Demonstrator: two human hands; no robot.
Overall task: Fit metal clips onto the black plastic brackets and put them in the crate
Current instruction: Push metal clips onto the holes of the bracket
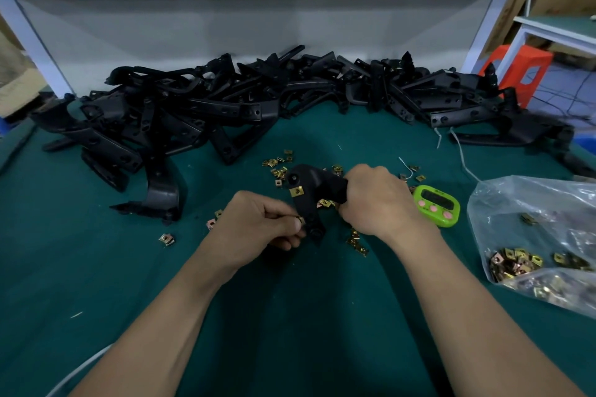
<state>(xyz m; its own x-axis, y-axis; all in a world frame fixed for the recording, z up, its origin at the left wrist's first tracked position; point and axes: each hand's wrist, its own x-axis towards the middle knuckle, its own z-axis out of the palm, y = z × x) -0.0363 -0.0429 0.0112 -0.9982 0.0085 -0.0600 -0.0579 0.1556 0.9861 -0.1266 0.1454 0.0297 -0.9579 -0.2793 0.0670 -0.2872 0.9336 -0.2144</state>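
Over a green table point(96, 267), the right hand point(374, 200) grips a black bracket point(309, 200) (one clip point(297, 192) already fitted) while the left hand point(258, 229) pinches a metal clip point(302, 221) against its lower end.

No text, number or brand can be read here. The green timer point(436, 201), lying on the right side of the table, has a dark screen with one small pale mark in its upper part, too small to make out. The cardboard box point(14, 87) at the far left carries some faint marks, but they are too blurred to read.
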